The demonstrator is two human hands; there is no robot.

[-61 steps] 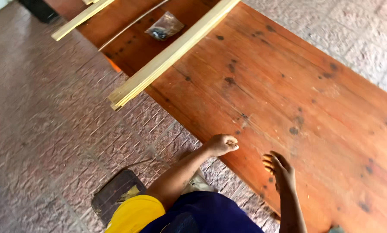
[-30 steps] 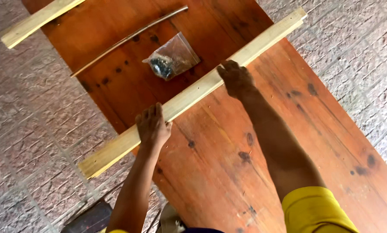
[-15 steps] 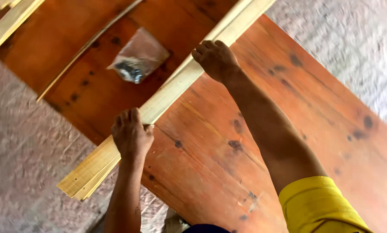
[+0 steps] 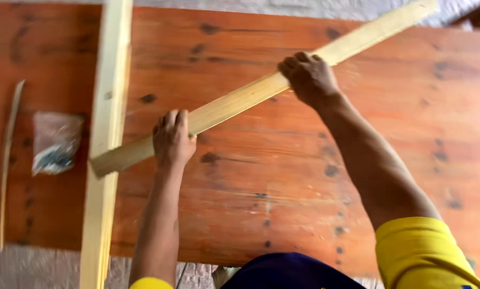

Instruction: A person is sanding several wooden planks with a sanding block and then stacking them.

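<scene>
Timber batten, pale and long, lies slantwise over the reddish knotted board, and you hold it in both hands. Your left hand wraps closed around it near its lower end; your right hand clamps closed around it farther up. Just left of your left hand, a second pale batten runs straight across the board, the gripped one's end meeting it. Beyond that, left again, lie a small clear plastic bag and a thin curved sliver of wood.

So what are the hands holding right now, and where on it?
Both hold one long pale wooden strip: the left hand near its lower-left end, the right hand around its middle.
</scene>
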